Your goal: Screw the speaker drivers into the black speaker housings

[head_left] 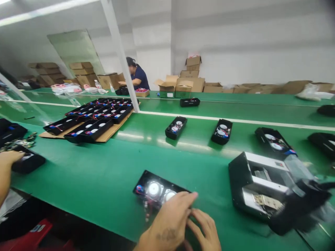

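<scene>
On the green bench in front of me lies an open black speaker box (140,177), showing two round white speaker backs, with red and blue wires at its left end. My left hand (170,218) is closed over the right end of this box and covers part of the second speaker. Close against it on the right, my right hand (205,228) has its fingers bent inward. Whatever sits between those fingers is hidden. Loose wires hang over the box's near side.
Another person's hand (7,160) rests on a black box (31,161) at far left. Filled speaker boxes (104,111) stand on cardboard. More boxes (176,128) line the belt. A black-and-silver machine (240,181) stands right. Behind sits a person (140,76) near cartons.
</scene>
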{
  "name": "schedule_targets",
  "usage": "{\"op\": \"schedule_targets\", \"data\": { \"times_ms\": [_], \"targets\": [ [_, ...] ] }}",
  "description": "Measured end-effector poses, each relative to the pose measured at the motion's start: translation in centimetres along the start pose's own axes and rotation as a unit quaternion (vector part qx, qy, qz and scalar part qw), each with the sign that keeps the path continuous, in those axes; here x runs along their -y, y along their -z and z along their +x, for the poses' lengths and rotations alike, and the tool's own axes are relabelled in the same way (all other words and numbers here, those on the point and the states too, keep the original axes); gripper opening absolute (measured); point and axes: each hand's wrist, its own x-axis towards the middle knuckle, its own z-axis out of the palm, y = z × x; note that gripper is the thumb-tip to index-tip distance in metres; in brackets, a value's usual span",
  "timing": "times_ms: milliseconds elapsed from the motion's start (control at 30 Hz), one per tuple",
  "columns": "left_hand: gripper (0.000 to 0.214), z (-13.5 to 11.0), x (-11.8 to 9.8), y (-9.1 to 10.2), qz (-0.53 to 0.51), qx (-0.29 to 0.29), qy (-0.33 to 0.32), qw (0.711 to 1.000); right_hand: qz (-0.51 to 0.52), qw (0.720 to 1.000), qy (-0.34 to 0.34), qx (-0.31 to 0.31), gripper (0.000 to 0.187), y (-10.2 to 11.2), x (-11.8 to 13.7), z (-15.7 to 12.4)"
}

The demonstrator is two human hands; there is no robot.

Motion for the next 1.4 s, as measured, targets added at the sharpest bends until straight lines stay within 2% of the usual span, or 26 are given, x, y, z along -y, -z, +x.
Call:
{"op": "schedule_targets", "data": {
  "times_ms": [67, 100, 167, 233, 333, 400, 467, 533, 600, 667, 767, 833, 900, 967, 1033, 1100, 1233, 1367, 1400],
  "targets": [
    [0.059, 0.8, -1.1, 0.7, -0.067, 0.013, -0.079, 0.995, -0.024, 0.997, 0.019, 0.067, 0.03, 1.1, -0.2, 1.6],
    [0.056, 0.8, -0.9, 1.3, -0.09, -0.008, -0.088, 0.992, -0.025, 0.994, 0.009, 0.104, 0.029, 2.0, -0.6, 2.3],
    [0.047, 0.5, 0.7, 2.5, -0.112, -0.072, -0.05, 0.99, -0.018, 0.985, -0.021, 0.168, 0.026, 4.3, -1.8, 3.2],
    [0.037, -0.3, 3.2, 3.3, -0.104, -0.102, 0.014, 0.989, -0.02, 0.978, -0.05, 0.203, 0.022, 6.5, -3.1, 3.6],
    [0.026, -2.1, 6.5, 3.3, -0.081, -0.084, 0.079, 0.99, -0.057, 0.971, -0.085, 0.215, 0.026, 8.1, -3.4, 3.3],
    [0.024, -3.3, 7.6, 2.8, -0.079, -0.065, 0.094, 0.99, -0.07, 0.97, -0.09, 0.215, 0.036, 7.6, -2.1, 2.7],
    [0.025, -4.1, 7.8, 2.1, -0.09, -0.053, 0.093, 0.99, -0.048, 0.975, -0.083, 0.201, 0.035, 6.2, -0.2, 2.1],
    [0.029, -4.2, 7.3, 1.5, -0.11, -0.033, 0.078, 0.99, 0.0, 0.985, -0.098, 0.139, 0.025, 4.6, 1.5, 1.9],
    [0.033, -3.7, 6.5, 1.0, -0.138, -0.004, 0.059, 0.989, 0.057, 0.987, -0.142, 0.054, 0.021, 3.4, 2.5, 2.2],
    [0.027, -2.8, 5.8, 0.3, -0.163, 0.01, 0.042, 0.986, 0.115, 0.973, -0.199, 0.004, 0.023, 2.9, 2.8, 2.9],
    [0.006, -1.6, 5.0, -0.8, -0.179, -0.032, 0.029, 0.983, 0.2, 0.928, -0.315, -0.008, 0.025, 2.6, 2.9, 3.8],
    [0.017, -1.2, 4.7, -1.6, -0.187, -0.072, 0.035, 0.979, 0.256, 0.883, -0.393, -0.015, 0.022, 2.4, 3.3, 4.1],
    [0.023, -1.1, 4.3, -2.1, -0.194, -0.102, 0.049, 0.974, 0.306, 0.845, -0.437, -0.032, 0.029, 1.9, 3.9, 4.3],
    [0.025, -1.2, 3.9, -2.3, -0.194, -0.113, 0.049, 0.973, 0.32, 0.829, -0.455, -0.051, 0.037, 1.4, 4.4, 4.7],
    [0.022, -1.4, 3.8, -2.0, -0.187, -0.101, 0.033, 0.977, 0.294, 0.833, -0.465, -0.053, 0.026, 1.2, 4.4, 5.5],
    [0.016, -1.5, 4.0, -1.5, -0.179, -0.075, 0.013, 0.981, 0.259, 0.847, -0.464, -0.028, 0.016, 1.5, 3.9, 6.4],
    [0.013, -1.3, 4.7, -1.0, -0.186, -0.052, -0.005, 0.981, 0.236, 0.876, -0.419, 0.029, 0.01, 3.3, 1.7, 7.6],
    [0.01, -1.2, 4.6, -1.6, -0.166, -0.076, 0.061, 0.981, 0.215, 0.912, -0.336, 0.097, 0.004, 5.5, 0.0, 7.7],
    [0.012, -1.2, 4.4, -1.8, -0.153, -0.076, 0.083, 0.982, 0.212, 0.917, -0.318, 0.114, 0.016, 6.0, -0.3, 7.7]
  ]
}}
